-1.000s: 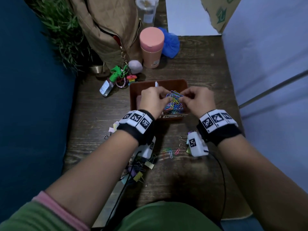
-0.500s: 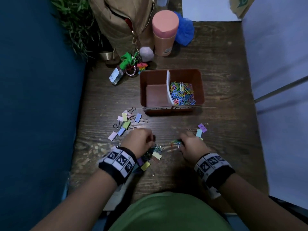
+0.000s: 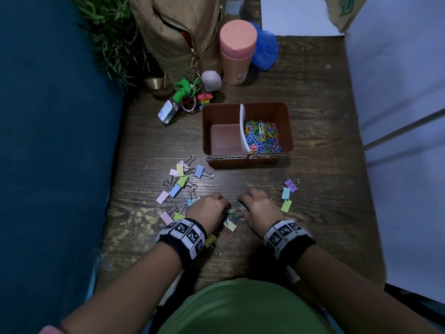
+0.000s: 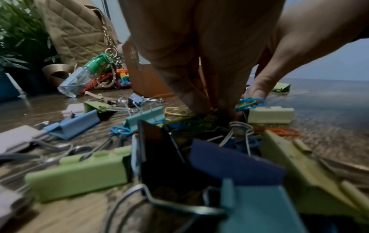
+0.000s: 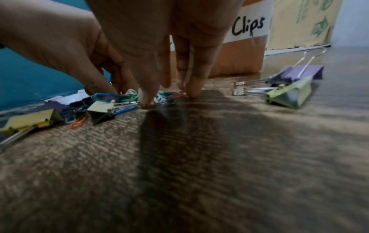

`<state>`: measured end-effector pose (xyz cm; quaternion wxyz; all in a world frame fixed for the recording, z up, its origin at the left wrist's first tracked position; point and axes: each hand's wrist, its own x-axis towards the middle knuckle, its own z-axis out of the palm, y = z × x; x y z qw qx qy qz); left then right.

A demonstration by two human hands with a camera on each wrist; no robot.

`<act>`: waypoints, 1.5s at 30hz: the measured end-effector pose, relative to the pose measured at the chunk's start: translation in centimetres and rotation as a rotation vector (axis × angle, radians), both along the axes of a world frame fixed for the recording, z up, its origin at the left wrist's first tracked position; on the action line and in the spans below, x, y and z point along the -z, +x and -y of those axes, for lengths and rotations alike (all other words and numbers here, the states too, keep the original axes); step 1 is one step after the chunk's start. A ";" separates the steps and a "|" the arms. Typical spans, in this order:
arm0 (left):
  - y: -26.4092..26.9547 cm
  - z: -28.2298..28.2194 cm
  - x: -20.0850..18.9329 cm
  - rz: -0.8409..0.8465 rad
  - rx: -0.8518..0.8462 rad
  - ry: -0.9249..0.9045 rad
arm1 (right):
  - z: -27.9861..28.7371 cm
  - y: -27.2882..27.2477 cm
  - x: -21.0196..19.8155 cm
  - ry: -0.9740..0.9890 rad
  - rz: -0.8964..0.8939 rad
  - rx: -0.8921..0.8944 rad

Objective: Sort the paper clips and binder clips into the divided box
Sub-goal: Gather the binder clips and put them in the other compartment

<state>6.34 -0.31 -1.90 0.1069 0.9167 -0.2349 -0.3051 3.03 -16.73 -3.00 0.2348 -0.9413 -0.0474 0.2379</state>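
Note:
A brown divided box (image 3: 290, 131) stands mid-table. Its right compartment holds a heap of coloured paper clips (image 3: 262, 137); the left compartment (image 3: 224, 138) is bare. Near the front edge, both hands meet over a small pile of loose paper clips (image 3: 233, 211). My left hand (image 3: 213, 207) pinches into that pile with bunched fingertips (image 4: 199, 104). My right hand (image 5: 169, 97) pinches clips between thumb and fingers, tips on the wood. Pastel binder clips (image 3: 180, 186) lie scattered to the left, with three more (image 3: 286, 194) to the right.
Behind the box stand a pink tumbler (image 3: 237, 51), a quilted tan bag (image 3: 178, 32) with a keychain and small sanitiser bottle (image 3: 168, 109), and a plant (image 3: 113, 39). A blue wall runs along the left; the table's right edge (image 3: 361, 150) borders a pale surface.
Both hands left the box's right compartment and came down to the table front. In the last half second they closed in on the loose paper clips between them.

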 end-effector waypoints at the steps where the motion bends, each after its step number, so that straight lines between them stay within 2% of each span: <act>1: 0.1 0.2 0.0 0.005 0.015 0.000 | 0.1 -0.1 -0.1 -0.021 0.003 0.012; 8: 1.2 0.8 -0.5 0.078 0.148 0.091 | -1.1 0.7 -0.3 -0.130 -0.027 -0.044; 13: 2.1 -0.4 -1.1 0.054 0.040 0.051 | -2.0 1.9 -1.0 -0.189 -0.037 -0.062; 20: 4.1 -1.6 -4.4 0.065 -0.255 -0.268 | -2.1 2.0 -0.4 -0.238 -0.019 -0.090; 24: 6.6 1.4 -7.3 0.114 -0.334 -0.435 | -1.8 1.7 -0.2 -0.254 -0.027 -0.171; 27: 9.1 4.6 -8.6 0.175 -0.343 -0.468 | -0.9 1.3 0.0 -0.258 -0.040 -0.192; 31: 11.5 7.2 -8.7 0.144 -0.385 -0.441 | 0.6 1.1 -0.2 -0.227 -0.075 -0.055; 33: 11.7 7.1 -8.6 0.148 -0.404 -0.450 | 1.8 0.8 -0.9 -0.125 -0.036 0.075; 37: 10.6 4.5 -9.1 0.197 -0.474 -0.520 | 4.4 1.5 -4.2 0.049 0.253 0.317; 40: 8.6 1.7 -8.7 0.192 -0.531 -0.465 | 5.3 4.5 -7.7 0.098 0.466 0.453; 42: 7.1 0.3 -7.5 0.149 -0.547 -0.376 | 5.8 6.9 -8.8 0.088 0.498 0.496; 45: 4.6 -0.5 -5.3 0.087 -0.457 -0.233 | 5.9 9.3 -9.2 0.007 0.392 0.419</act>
